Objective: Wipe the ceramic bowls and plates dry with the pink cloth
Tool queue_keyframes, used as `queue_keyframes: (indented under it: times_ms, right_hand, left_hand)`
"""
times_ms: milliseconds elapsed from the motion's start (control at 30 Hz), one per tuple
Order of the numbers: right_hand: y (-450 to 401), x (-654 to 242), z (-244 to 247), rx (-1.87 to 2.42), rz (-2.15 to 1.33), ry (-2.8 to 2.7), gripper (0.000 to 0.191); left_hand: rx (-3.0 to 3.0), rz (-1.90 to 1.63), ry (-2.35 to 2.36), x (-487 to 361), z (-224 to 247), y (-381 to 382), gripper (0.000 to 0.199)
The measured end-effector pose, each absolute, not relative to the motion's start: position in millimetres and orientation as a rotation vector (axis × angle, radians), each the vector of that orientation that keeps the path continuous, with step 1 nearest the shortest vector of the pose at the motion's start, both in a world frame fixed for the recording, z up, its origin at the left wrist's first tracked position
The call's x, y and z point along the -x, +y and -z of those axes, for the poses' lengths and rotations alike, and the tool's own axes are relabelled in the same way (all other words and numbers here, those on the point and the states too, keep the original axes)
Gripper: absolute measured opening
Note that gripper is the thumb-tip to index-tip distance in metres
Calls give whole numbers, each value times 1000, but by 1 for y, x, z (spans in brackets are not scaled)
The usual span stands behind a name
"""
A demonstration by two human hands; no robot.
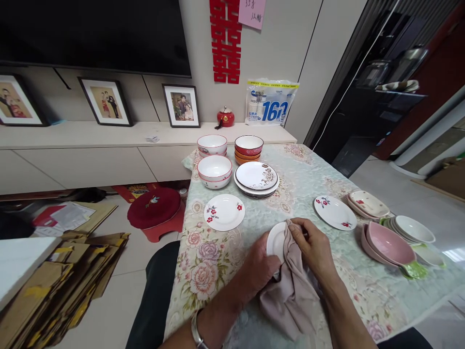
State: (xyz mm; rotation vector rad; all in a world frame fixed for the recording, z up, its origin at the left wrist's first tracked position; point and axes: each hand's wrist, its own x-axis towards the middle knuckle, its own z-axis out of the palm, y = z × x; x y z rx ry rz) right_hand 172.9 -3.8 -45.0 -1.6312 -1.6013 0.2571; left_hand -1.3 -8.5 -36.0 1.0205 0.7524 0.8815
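Note:
Near the front of the table, my left hand (259, 264) grips a small white dish (276, 240) by its left side and lower edge. My right hand (314, 245) pinches a greyish-pink cloth (290, 300) against the dish's right edge, and the cloth hangs down over the tabletop. Beyond my left hand lies a white plate with red flowers (224, 212). A similar flowered plate (334, 213) lies to the right of my right hand. The cloth hides part of the dish.
Stacked plates (256, 175), white bowls (214, 169) and red-orange bowls (249, 145) stand at the back of the flowered tablecloth (203, 271). Pink bowls (390, 242), pale green-edged bowls (414, 229) and squarish dishes (368, 203) sit at the right. A red stool (156, 208) is left of the table.

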Motion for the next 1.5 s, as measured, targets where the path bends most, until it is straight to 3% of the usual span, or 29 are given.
queue_keyframes:
  times_ms: [233,400,533,700,933,1200,1333,1500]
  right_hand:
    - [-7,-175,46,1782,-381,-1313,42]
    - [-6,-179,48,1735,-108,-1381,41]
    - [-5,-178,47,1611,140,-1463,33]
    - [-10,-161,39,1420,46,-1625,15]
    - [-19,-138,27,1181,-20,-1965,16]
    - [-8,-171,40,1565,333,-1483,17]
    - [-9,-163,44,1555,246,-1528,14]
    - [-14,-145,41,1320,-180,-1838,10]
  left_hand:
    - [-630,-970,761,-4,27,-11,58]
    - [-552,-916,663,-8,29,-14,66]
    - [-649,-855,625,-9,34,-16,61]
    - [-733,-804,550,-10,36,-19,52]
    - [-804,-836,558,-11,39,-19,27]
    - [-773,-783,535,-5,28,-18,61]
    - [-694,-778,566,-8,31,-18,61]
    - [-644,-855,540,-7,34,-16,57]
